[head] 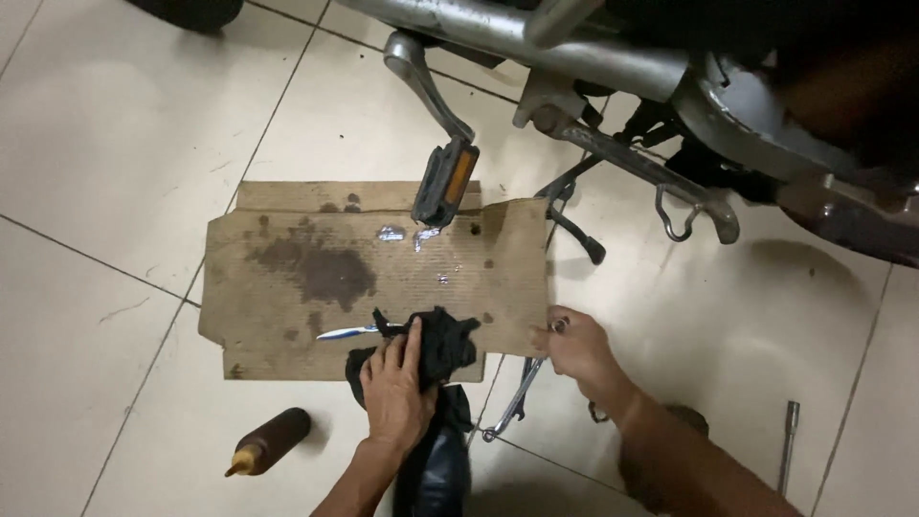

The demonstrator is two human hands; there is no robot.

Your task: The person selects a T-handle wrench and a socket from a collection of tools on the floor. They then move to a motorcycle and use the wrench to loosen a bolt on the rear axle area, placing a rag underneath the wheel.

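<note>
My left hand point(397, 388) presses on a black rag point(448, 343) at the near edge of a stained cardboard sheet point(287, 287). A shiny metal tool tip point(347, 333) pokes out leftward from under the rag. My right hand point(574, 347) pinches a small metal part at the cardboard's right corner. A spanner point(515, 400) lies on the tiles just below that hand. A bicycle pedal point(446, 182) on its crank arm point(421, 81) hangs above the cardboard's far edge.
A two-wheeler's frame and chrome parts point(613, 67) fill the top right, with a kickstand point(574, 225) reaching down. A brown squeeze bottle point(271, 440) lies on the tiles at lower left. A long socket tool point(787, 445) lies at lower right. Oil stains mark the cardboard.
</note>
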